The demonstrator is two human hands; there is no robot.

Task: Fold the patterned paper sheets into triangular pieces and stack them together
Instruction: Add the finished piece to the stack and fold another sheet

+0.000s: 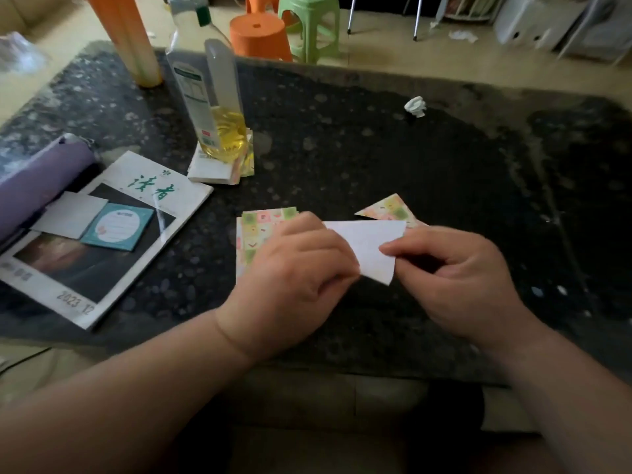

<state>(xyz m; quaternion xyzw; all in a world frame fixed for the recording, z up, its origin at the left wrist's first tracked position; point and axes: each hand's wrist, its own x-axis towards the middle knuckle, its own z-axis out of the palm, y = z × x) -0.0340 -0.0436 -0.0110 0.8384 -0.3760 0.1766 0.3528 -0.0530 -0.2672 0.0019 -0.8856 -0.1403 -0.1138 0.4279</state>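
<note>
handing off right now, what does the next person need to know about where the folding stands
Left hand: grips the left edge of the folded sheet, which is white side up and already triangular.
Right hand: pinches its right edge.
Unfolded patterned sheets lie in a stack on the table, partly under the left hand.
Done: at least one patterned triangle lies on the table just beyond the held one.
Left: finish this piece, stack it on that triangle, then fold the remaining sheets.
</note>
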